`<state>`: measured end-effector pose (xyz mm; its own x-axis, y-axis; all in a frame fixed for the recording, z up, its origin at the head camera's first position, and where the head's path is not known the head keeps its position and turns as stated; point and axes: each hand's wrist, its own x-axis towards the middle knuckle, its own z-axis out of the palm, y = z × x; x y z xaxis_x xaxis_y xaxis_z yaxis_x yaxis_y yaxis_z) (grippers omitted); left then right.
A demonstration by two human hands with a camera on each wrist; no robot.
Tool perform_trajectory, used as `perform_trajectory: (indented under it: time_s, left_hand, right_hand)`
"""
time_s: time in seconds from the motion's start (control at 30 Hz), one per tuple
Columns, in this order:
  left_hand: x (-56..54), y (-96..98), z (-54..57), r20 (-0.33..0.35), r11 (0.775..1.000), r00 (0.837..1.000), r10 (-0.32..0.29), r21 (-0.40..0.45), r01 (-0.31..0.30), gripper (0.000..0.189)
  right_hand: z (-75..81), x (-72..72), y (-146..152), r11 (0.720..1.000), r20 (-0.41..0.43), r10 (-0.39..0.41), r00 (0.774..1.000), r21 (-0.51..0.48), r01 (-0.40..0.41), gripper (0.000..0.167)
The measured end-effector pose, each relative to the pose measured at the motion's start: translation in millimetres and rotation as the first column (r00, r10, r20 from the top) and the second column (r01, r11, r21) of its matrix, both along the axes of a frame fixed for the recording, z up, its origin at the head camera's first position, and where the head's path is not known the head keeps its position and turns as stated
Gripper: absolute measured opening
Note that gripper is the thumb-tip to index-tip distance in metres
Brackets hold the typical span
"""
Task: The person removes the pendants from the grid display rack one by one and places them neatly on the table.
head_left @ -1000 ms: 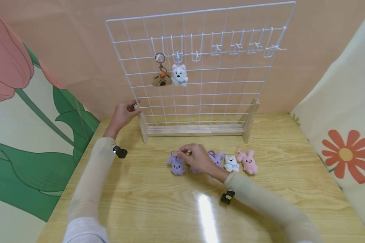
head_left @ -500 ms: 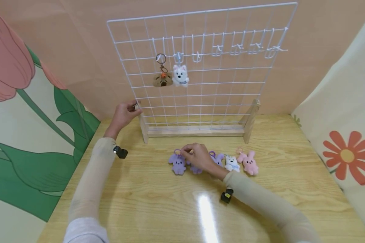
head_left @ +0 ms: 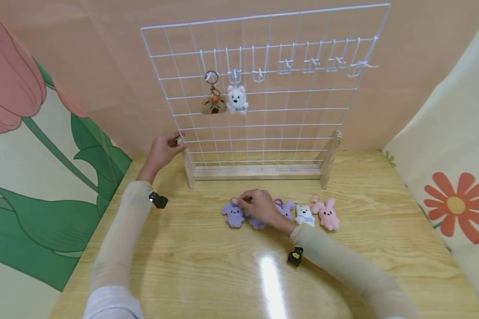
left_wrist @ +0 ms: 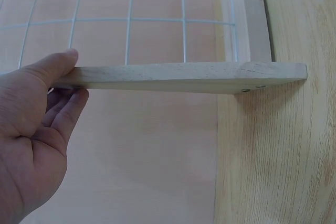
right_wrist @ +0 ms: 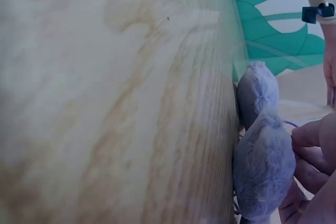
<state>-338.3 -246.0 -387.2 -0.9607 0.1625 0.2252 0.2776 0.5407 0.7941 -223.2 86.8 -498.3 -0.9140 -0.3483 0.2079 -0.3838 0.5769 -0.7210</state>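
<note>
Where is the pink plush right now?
In the head view, the pink plush lies on the table at the right end of the row, beside a white plush.

Bright, even light filled my head view, with a white streak of glare (head_left: 272,288) shining on the wooden table (head_left: 207,266). In my left wrist view, soft shadow lay beside the wooden support (left_wrist: 189,71). My right wrist view looked bluish and hazy, its foreground grain blurred, the nearest purple plush (right_wrist: 262,166) soft-edged.
</note>
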Motion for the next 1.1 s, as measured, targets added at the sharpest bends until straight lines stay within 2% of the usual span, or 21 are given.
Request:
perform_trajectory:
  time_s: [0.2, 0.4, 0.57, 0.7, 0.93, 1.1]
  left_hand:
    - [-0.6, 0.9, -0.9, -0.004, 1.000, 1.000, 0.004, -0.006, -0.004, 0.048]
    - [1.1, 2.7, 0.2, 0.014, 1.000, 1.000, 0.007, -0.007, -0.007, 0.049]
    - [0.1, 2.3, -0.6, 0.013, 1.000, 1.000, 0.006, -0.015, -0.006, 0.049]
    - [0.4, 2.1, 0.0, 0.013, 1.000, 1.000, 0.010, -0.022, -0.010, 0.049]
    - [-0.6, 1.4, 0.4, 0.008, 1.000, 1.000, -0.001, -0.012, 0.002, 0.049]
    - [-0.4, 0.9, 0.7, 0.001, 1.000, 1.000, 0.000, -0.021, 0.000, 0.049]
  right_hand:
    - [-4.0, -2.9, -3.3, 0.996, -0.037, -0.004, 0.999, 0.084, 0.007, 0.007]
    - [0.2, -3.6, -1.1, 0.996, -0.033, -0.013, 0.999, 0.084, 0.016, 0.009]
    - [10.3, -4.6, 5.6, 0.997, -0.067, -0.004, 0.998, 0.071, 0.009, 0.010]
    - [27.8, -3.7, 12.3, 0.999, -0.109, 0.016, 0.994, 0.050, -0.011, 0.011]
    - [77.4, 1.2, 19.8, 0.998, -0.176, 0.035, 0.984, -0.040, -0.043, 0.019]
    - [104.0, -0.1, 20.7, 0.996, -0.242, 0.034, 0.970, -0.070, -0.052, 0.020]
